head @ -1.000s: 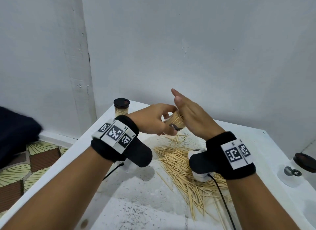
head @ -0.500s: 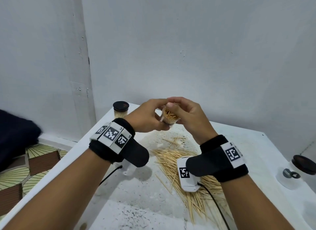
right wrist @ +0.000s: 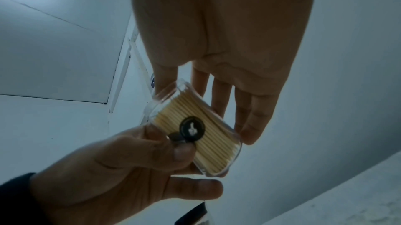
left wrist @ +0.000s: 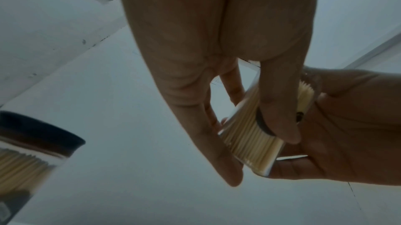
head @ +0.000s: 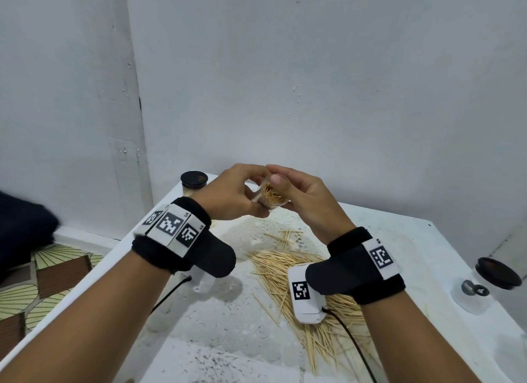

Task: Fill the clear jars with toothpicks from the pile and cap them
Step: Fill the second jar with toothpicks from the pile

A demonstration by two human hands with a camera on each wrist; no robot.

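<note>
A clear jar (head: 272, 198) packed with toothpicks is held above the back of the white table (head: 399, 240), its uncapped mouth tilted toward me. My left hand (head: 258, 196) grips its side, thumb beside a round black sticker (right wrist: 192, 129). My right hand (head: 281, 188) holds the other side, thumb at the rim and fingers (right wrist: 249, 108) behind the jar (right wrist: 208, 136). The left wrist view shows the jar (left wrist: 249, 143) between both hands. The loose toothpick pile (head: 285, 265) lies on the table under my right wrist.
A capped jar (head: 194, 184) full of toothpicks stands at the table's back left corner. At the right edge stands a clear jar (head: 473, 295) with a dark lid (head: 497, 273). A white wall runs close behind. The table's left edge drops to a patterned floor (head: 42, 283).
My right hand, flat over the jar's mouth a second ago, has turned and now holds the jar with its thumb at the rim. Both hands lifted the jar slightly.
</note>
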